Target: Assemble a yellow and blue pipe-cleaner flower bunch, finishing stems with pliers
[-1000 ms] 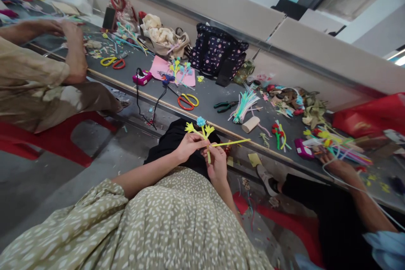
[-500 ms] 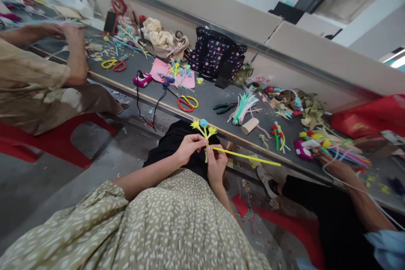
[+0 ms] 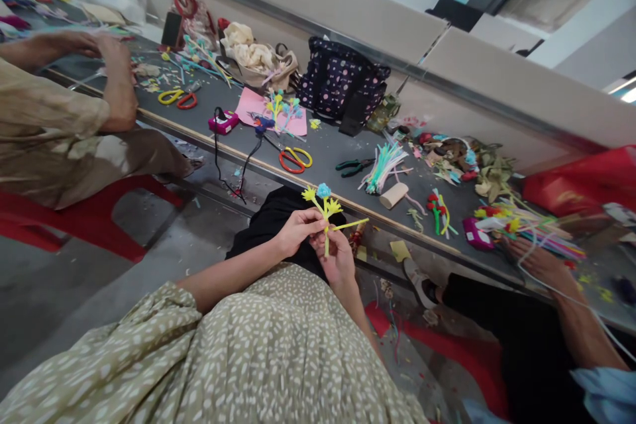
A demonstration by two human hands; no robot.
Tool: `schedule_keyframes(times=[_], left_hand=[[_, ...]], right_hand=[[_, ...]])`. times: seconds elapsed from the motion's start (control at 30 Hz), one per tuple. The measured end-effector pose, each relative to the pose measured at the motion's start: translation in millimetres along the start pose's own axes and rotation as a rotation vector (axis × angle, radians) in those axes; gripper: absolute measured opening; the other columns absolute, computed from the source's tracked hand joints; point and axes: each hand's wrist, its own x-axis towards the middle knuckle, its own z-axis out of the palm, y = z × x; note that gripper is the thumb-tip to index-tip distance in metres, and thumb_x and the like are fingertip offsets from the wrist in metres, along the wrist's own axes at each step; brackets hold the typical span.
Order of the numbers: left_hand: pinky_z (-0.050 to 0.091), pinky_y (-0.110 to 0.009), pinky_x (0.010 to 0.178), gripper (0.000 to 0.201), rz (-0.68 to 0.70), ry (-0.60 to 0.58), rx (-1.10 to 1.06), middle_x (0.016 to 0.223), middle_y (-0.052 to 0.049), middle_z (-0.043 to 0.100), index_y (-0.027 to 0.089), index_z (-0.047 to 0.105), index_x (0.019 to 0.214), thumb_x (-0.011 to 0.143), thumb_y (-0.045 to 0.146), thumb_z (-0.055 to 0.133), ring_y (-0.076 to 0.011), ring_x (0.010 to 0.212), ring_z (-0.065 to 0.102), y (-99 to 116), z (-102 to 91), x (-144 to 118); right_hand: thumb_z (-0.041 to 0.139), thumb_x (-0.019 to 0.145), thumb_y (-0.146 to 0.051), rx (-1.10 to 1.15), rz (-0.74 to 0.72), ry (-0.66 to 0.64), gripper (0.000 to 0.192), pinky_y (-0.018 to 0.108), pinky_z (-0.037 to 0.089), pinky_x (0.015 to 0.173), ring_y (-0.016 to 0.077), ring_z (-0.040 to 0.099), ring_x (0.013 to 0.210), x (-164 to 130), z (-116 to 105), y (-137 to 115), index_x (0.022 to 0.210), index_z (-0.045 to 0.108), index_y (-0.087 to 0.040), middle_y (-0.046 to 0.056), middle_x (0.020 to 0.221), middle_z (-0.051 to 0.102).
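Over my lap, my left hand (image 3: pixel 301 232) pinches a small pipe-cleaner flower bunch (image 3: pixel 322 207) just below its heads. Two yellow blooms and one blue pompom-like bloom top the bunch, and its stem points down. My right hand (image 3: pixel 338 253) is closed at the same stem, with its fingertips around a yellow pipe cleaner (image 3: pixel 352 224). One straight end of that pipe cleaner sticks out to the right past my fingers. How it meets the stem is partly hidden by my fingertips.
On the dark table (image 3: pixel 318 134) lie red-and-yellow scissors (image 3: pixel 295 159), a glue gun (image 3: pixel 262 122), pliers (image 3: pixel 354 166), a pipe-cleaner bundle (image 3: pixel 385 169) and a cardboard tube (image 3: pixel 393 195). A polka-dot bag (image 3: pixel 342 79) stands behind. People sit on both sides; one's hand (image 3: pixel 539 262) is at right.
The yellow pipe cleaner's free end reached far right before; now a much shorter length shows, tilted upward. My right hand has turned at the stem, while the left keeps its pinch.
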Motion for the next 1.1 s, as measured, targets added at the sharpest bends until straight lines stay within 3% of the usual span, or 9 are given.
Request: schedule_keyframes(times=[0.1, 0.2, 0.33, 0.47, 0.57, 0.73, 0.87, 1.1], left_hand=[[0.038, -0.021, 0.05, 0.031, 0.019, 0.002, 0.022, 0.057, 0.0, 0.06, 0.013, 0.061, 0.071, 0.071, 0.041, 0.075, -0.0087, 0.049, 0.054, 1, 0.5, 1], [0.036, -0.02, 0.05, 0.032, 0.059, 0.071, 0.077, 0.059, 0.0, 0.059, 0.012, 0.064, 0.07, 0.07, 0.041, 0.076, -0.0077, 0.052, 0.051, 2, 2.2, 2], [0.035, -0.02, 0.047, 0.033, 0.081, 0.188, 0.172, 0.062, 0.0, 0.059, 0.012, 0.067, 0.071, 0.065, 0.042, 0.078, -0.0069, 0.052, 0.046, 3, 4.1, 3], [0.033, -0.02, 0.045, 0.034, 0.087, 0.222, 0.228, 0.06, 0.001, 0.058, 0.012, 0.065, 0.066, 0.062, 0.042, 0.079, -0.0062, 0.049, 0.044, 3, 4.7, 3], [0.034, -0.019, 0.044, 0.033, 0.084, 0.235, 0.237, 0.061, 0.001, 0.058, 0.012, 0.064, 0.066, 0.061, 0.041, 0.08, -0.006, 0.049, 0.043, 1, 4.6, 3], [0.035, -0.019, 0.046, 0.032, 0.116, 0.219, 0.234, 0.065, 0.0, 0.058, 0.013, 0.064, 0.065, 0.065, 0.041, 0.077, -0.0067, 0.052, 0.045, 0, 3.5, 4], [0.035, -0.02, 0.047, 0.028, 0.132, 0.203, 0.217, 0.066, -0.001, 0.059, 0.013, 0.068, 0.068, 0.067, 0.039, 0.077, -0.0071, 0.053, 0.046, 0, 2.9, 3], [0.035, -0.021, 0.049, 0.028, 0.098, 0.159, 0.165, 0.059, -0.001, 0.06, 0.011, 0.068, 0.067, 0.067, 0.037, 0.078, -0.0086, 0.053, 0.051, 1, 5.1, 1]], right_hand=[[0.061, 0.077, -0.029, -0.022, -0.065, 0.038, 0.011, 0.028, 0.045, 0.057, 0.014, 0.049, 0.054, -1, 3, 0, 0.07, 0.055, -0.023, -0.003, 0.06, 0.053], [0.064, 0.079, -0.031, -0.106, -0.252, 0.128, 0.014, 0.026, 0.044, 0.06, 0.0131, 0.051, 0.058, -3, 5, 1, 0.071, 0.057, -0.021, -0.003, 0.064, 0.055], [0.062, 0.084, -0.033, -0.388, -0.455, 0.209, 0.016, 0.027, 0.044, 0.065, 0.0136, 0.053, 0.065, -7, 3, 0, 0.074, 0.061, -0.019, -0.001, 0.07, 0.057], [0.058, 0.087, -0.033, -0.716, -0.649, 0.241, 0.016, 0.033, 0.045, 0.076, 0.0182, 0.055, 0.075, -8, -2, -1, 0.076, 0.062, -0.022, 0.002, 0.076, 0.059], [0.058, 0.088, -0.035, -0.821, -0.717, 0.231, 0.018, 0.039, 0.045, 0.082, 0.0217, 0.055, 0.079, -7, -3, -2, 0.075, 0.063, -0.024, 0.005, 0.078, 0.062], [0.059, 0.088, -0.038, -0.781, -0.685, 0.211, 0.018, 0.041, 0.045, 0.084, 0.0234, 0.055, 0.082, -8, 0, -3, 0.077, 0.065, -0.025, 0.006, 0.082, 0.064], [0.06, 0.086, -0.034, -0.679, -0.594, 0.224, 0.015, 0.034, 0.046, 0.077, 0.0189, 0.056, 0.075, -10, 1, -4, 0.079, 0.065, -0.022, 0.003, 0.078, 0.062], [0.066, 0.078, -0.029, -0.173, -0.293, 0.146, 0.013, 0.026, 0.044, 0.06, 0.0128, 0.053, 0.059, -4, 2, -3, 0.07, 0.062, -0.019, -0.002, 0.066, 0.057]])
